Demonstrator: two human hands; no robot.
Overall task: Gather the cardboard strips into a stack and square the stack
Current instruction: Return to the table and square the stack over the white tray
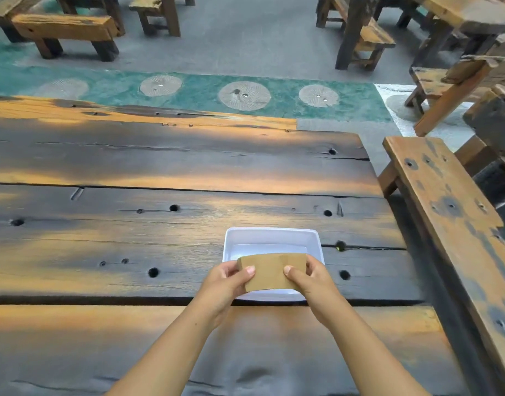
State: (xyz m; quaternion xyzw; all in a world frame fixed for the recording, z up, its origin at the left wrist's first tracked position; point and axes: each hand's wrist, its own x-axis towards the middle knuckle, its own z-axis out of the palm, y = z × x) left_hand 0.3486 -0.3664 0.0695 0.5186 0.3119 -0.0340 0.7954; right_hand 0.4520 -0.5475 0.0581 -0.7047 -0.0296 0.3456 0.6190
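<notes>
While two hands grip it, one cardboard stack (269, 271) hovers over one tray (271, 238).

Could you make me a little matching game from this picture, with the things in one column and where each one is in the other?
Things:
1. brown cardboard stack
2. white rectangular plastic tray
3. long wooden bench
4. round stone discs

Places:
A. set into the green floor strip beyond the table
B. held between the left hand and right hand
C. on the dark plank table, under the hands
D. beside the table's right edge

Pairs: 1-B, 2-C, 3-D, 4-A
</notes>
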